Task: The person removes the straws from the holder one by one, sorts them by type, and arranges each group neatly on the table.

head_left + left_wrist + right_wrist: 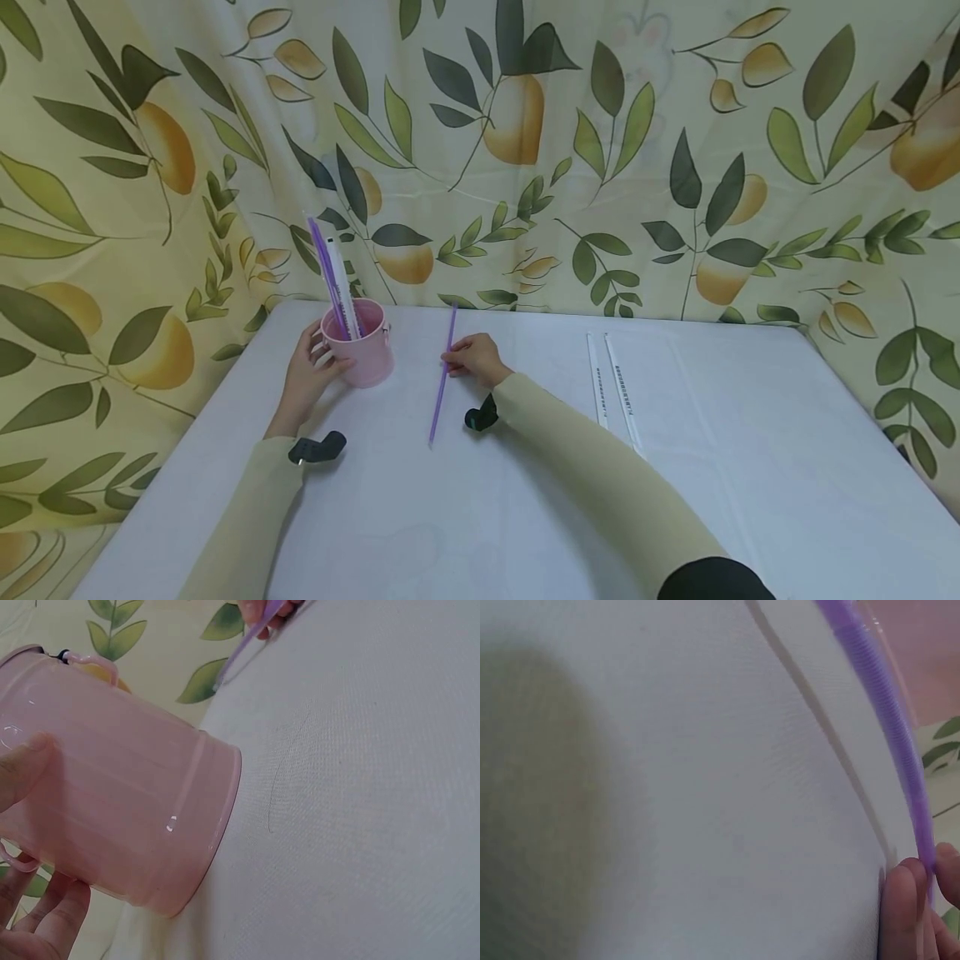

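My left hand grips a small pink bucket with its thumb and fingers on the near side. In the left wrist view, the thumb presses the wall of the bucket, and its base is close to the table. Several purple and white straws lean upright inside it. To its right, my right hand pinches a long purple straw around its middle, held over the table. A ribbed section of this straw shows in the right wrist view.
Two slim white printed sleeves lie side by side on the white table, right of my right forearm. Behind the table hangs a curtain patterned with leaves and fruit. Dark wrist cameras sit at both cuffs.
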`<state>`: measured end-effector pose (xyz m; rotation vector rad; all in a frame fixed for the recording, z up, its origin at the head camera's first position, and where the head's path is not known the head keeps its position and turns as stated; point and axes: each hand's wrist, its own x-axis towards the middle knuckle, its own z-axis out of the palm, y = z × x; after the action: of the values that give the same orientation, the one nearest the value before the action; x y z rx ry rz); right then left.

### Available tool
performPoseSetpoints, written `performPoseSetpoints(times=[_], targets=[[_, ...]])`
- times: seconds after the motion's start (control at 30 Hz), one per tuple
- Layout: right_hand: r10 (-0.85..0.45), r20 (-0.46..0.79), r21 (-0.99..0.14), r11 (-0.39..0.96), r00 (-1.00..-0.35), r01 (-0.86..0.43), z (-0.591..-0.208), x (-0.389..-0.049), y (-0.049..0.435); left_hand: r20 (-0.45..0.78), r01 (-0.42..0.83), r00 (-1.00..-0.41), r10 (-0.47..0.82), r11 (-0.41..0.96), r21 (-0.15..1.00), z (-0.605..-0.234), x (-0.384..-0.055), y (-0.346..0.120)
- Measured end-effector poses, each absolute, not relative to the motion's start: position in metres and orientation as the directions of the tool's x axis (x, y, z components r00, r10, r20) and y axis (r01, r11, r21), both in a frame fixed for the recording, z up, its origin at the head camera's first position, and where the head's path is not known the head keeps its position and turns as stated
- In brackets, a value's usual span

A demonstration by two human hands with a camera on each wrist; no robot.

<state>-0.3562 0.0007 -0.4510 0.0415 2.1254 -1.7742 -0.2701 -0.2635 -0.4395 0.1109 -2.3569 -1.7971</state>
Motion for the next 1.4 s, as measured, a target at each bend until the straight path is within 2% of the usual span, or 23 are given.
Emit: performPoseSetpoints(times=[0.17, 0.47, 1.4], targets=[[-0.192, -0.281, -0.934, 0.279, -0.940, 0.222, -0.4492, -0.3548, -0.0018, 0.095, 0.050, -0.982, -0.162, 0.265, 0.963, -0.4387, -0.2697, -0.2634], [-0.181, -0.271, -0.923, 0.327, -0.945, 0.202, -0.4477, -0.3543, -0.0029, 0.106, 0.060, -0.981, -0.164, 0.262, 0.963, -0.4381, -0.2695, -0.2634], [-0.204, -0.305, -0.928, 0.282, -0.930, 0.242, -0.4500, -0.3574, 0.0008, 0.098, 0.050, -0.982, -0.163, 0.280, 0.959, -0.4377, -0.2688, -0.2633]])
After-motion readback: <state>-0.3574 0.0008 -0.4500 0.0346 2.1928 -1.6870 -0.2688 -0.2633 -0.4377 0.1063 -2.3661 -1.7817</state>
